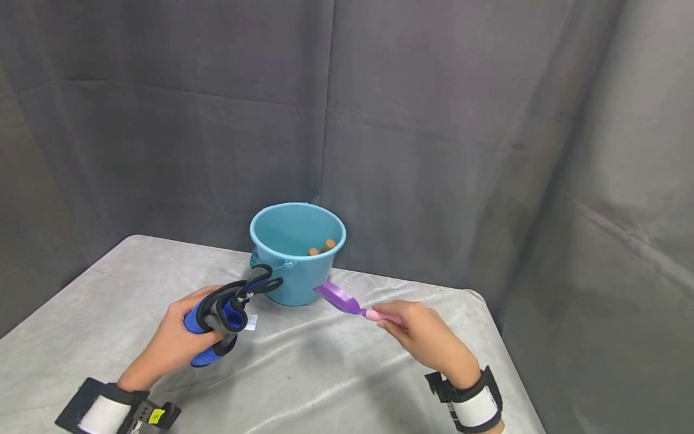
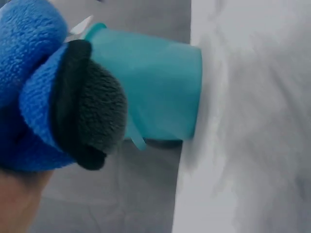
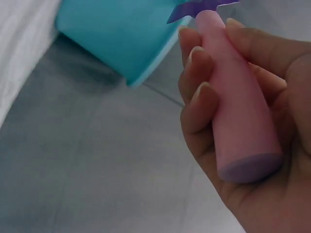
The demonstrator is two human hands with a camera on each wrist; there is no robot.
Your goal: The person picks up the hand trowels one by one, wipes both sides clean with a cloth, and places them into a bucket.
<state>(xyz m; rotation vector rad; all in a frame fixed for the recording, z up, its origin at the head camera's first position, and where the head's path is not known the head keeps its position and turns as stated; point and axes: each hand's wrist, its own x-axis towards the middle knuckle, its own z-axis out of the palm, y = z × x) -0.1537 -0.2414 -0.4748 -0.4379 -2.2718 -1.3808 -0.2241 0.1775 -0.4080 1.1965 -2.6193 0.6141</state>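
Note:
My left hand (image 1: 176, 337) grips a folded cloth (image 1: 219, 310), blue on one side and grey on the other with black edging and a small white tag. In the left wrist view the fluffy cloth (image 2: 34, 43) hides most of the fingers. My right hand (image 1: 428, 337) holds a small garden trowel (image 1: 341, 298) by its pink handle (image 3: 243, 111), its purple blade pointing left toward the bucket. Behind both hands stands a teal bucket (image 1: 298, 280), upright. Inside it, two tan, rounded ends (image 1: 328, 245) show near the right rim; their lower parts are hidden.
A pale grey cloth covers the table (image 1: 303, 374). Its far edge runs just behind the bucket. Dark grey curtains (image 1: 423, 150) hang at the back and along the right side. The bucket's bail handle (image 1: 282, 265) hangs down at its front left.

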